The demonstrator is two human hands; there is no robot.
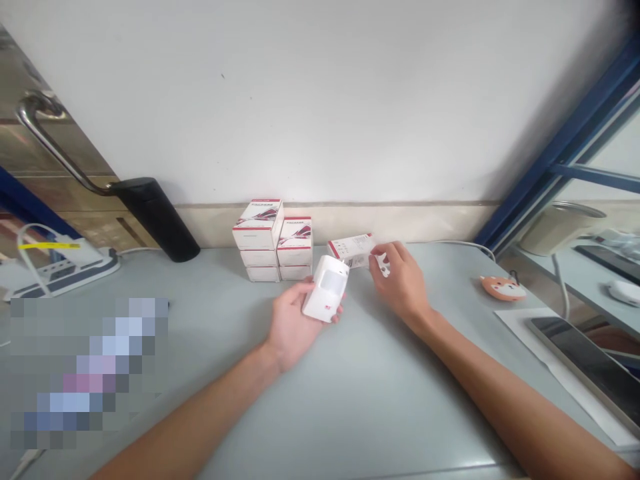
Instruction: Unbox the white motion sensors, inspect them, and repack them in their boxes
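Note:
My left hand (295, 320) is closed around a white motion sensor (326, 293), tilted with its window facing up. To the right, my right hand (397, 280) has thumb and fingers pinched on a small white piece (384, 264) with dark spots or holes, mostly covered by the fingers. Just behind both hands lies a white and red carton (353, 246) on its side; whether my right fingers touch it I cannot tell. Left of the sensor, several similar small boxes (259, 223) stand stacked in two columns.
A black cylinder (157, 220) stands near the wall at left, beside a power strip (70, 267). On the right are an orange animal-faced case (503, 288) and a phone (590, 353) on white paper (550, 373). A blurred-out patch covers something at left on the grey table (320, 413).

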